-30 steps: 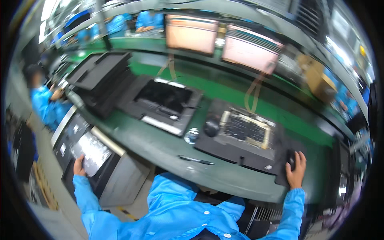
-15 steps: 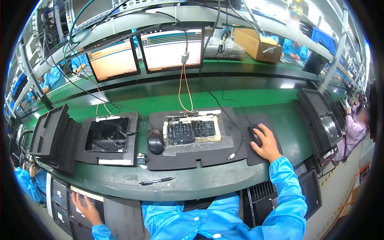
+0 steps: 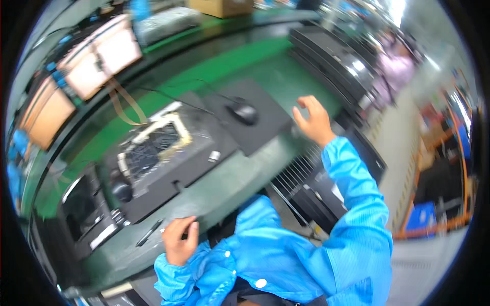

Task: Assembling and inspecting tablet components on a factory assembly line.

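My right hand (image 3: 315,121) is in the air over the bench's front edge, right of a mouse mat (image 3: 268,120). Its thumb and curled fingers stand apart with nothing between them. A black mouse (image 3: 241,111) lies on that mat, clear of the hand. My left hand (image 3: 180,242) is near the bench edge, fingers half bent and thumb apart, holding nothing I can see. Beside it a black pen (image 3: 149,233) lies on the bench. A black foam board (image 3: 201,166) carries a taped, cream-framed fixture with dark panels (image 3: 158,145). A second mouse (image 3: 121,186) sits at its left.
A dark tablet-like device (image 3: 80,208) rests at the left end. Stacked black trays (image 3: 326,61) stand at the bench's far right. Below the right edge is a wire rack (image 3: 296,176) with dark panels. Two lit monitors (image 3: 104,56) stand behind; a person in pink (image 3: 393,69) is at right.
The view has swung to the right and is blurred. My right hand has let go of the mouse and moved off the mat. My left hand has come in to the bench edge.
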Demonstrator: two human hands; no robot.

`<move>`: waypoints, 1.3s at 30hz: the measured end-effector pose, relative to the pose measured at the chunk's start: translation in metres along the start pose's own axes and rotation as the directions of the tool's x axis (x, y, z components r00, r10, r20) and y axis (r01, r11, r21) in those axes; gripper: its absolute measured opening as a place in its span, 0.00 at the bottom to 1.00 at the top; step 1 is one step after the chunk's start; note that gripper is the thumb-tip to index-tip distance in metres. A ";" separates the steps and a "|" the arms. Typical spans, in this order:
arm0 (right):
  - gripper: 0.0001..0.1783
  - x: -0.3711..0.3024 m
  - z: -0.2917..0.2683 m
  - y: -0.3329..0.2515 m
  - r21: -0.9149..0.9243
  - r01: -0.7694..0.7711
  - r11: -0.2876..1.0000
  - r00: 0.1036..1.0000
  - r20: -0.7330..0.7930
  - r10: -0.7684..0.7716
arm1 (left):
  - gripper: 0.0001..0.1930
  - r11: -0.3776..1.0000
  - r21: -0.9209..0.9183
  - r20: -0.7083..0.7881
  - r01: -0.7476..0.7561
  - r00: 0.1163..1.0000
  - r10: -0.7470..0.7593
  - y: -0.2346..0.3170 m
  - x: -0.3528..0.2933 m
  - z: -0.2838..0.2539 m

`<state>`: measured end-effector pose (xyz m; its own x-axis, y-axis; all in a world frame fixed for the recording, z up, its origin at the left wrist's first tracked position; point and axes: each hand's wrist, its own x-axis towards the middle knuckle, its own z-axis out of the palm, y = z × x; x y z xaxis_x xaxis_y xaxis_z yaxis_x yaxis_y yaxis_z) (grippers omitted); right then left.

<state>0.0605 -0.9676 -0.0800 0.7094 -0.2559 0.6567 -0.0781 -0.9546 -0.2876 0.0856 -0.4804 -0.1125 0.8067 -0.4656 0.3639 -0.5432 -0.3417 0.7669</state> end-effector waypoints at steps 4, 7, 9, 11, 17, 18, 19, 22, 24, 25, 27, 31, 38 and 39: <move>0.29 -0.067 -0.102 0.076 -0.563 -0.353 0.747 0.638 0.440 0.632 | 0.07 0.955 -0.217 0.041 0.202 0.979 -0.198 -0.033 -0.006 -0.002; 0.42 -0.131 -0.141 0.092 -0.707 -0.328 0.626 0.227 0.584 0.779 | 0.08 0.930 -0.284 0.069 0.234 0.972 -0.223 -0.028 -0.003 0.003; 0.43 -0.166 -0.147 0.072 -0.685 -0.455 0.569 0.229 0.528 0.818 | 0.08 0.945 -0.258 0.089 0.202 0.979 -0.185 -0.029 -0.005 0.006; 0.43 -0.194 -0.139 0.060 -0.655 -0.540 0.528 0.311 0.428 0.849 | 0.08 0.960 -0.225 0.096 0.165 0.985 -0.147 -0.028 -0.007 0.006; 0.42 -0.225 -0.131 0.046 -0.599 -0.585 0.547 0.548 0.206 0.811 | 0.07 0.952 -0.251 0.087 0.172 0.984 -0.155 -0.026 -0.008 0.005; 0.42 -0.227 -0.136 0.051 -0.532 -0.646 0.547 0.538 0.192 0.821 | 0.07 0.952 -0.262 0.071 0.158 0.987 -0.145 -0.029 -0.008 0.005; 0.41 -0.228 -0.140 0.055 -0.460 -0.702 0.543 0.526 0.179 0.831 | 0.07 0.951 -0.273 0.054 0.145 0.989 -0.135 -0.031 -0.007 0.006; 0.41 -0.226 -0.149 0.061 -0.417 -0.717 0.559 0.506 0.241 0.828 | 0.07 0.946 -0.293 0.054 0.142 0.990 -0.132 -0.029 -0.001 0.008; 0.41 -0.232 -0.147 0.062 -0.391 -0.724 0.568 0.499 0.271 0.823 | 0.07 0.953 -0.278 0.042 0.123 0.992 -0.115 -0.027 -0.002 0.007; 0.41 -0.235 -0.145 0.060 -0.396 -0.719 0.570 0.523 0.230 0.820 | 0.06 0.959 -0.263 0.034 0.103 0.995 -0.098 -0.025 -0.001 0.006; 0.41 -0.226 -0.140 0.053 -0.387 -0.752 0.534 0.505 0.182 0.844 | 0.06 0.963 -0.251 0.013 0.102 0.995 -0.102 -0.026 -0.004 0.005; 0.35 -0.224 -0.153 0.056 -0.349 -0.673 0.653 0.590 0.280 0.757 | 0.05 0.959 -0.261 -0.016 0.112 0.993 -0.120 -0.030 -0.007 0.005; 0.22 -0.132 -0.236 0.004 -0.028 -0.621 0.783 0.694 0.444 0.567 | 0.13 0.887 -0.428 0.180 0.174 0.978 -0.105 -0.004 -0.012 -0.009; 0.21 -0.114 -0.248 -0.016 0.071 -0.556 0.828 0.792 0.346 0.503 | 0.18 0.856 -0.474 0.299 0.205 0.952 -0.063 0.001 -0.007 -0.012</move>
<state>-0.1930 -0.9607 0.0224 0.7651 -0.6298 0.1342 -0.4100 -0.6371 -0.6527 0.0820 -0.4681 -0.1078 0.7328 -0.6658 0.1406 -0.1895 -0.0012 0.9819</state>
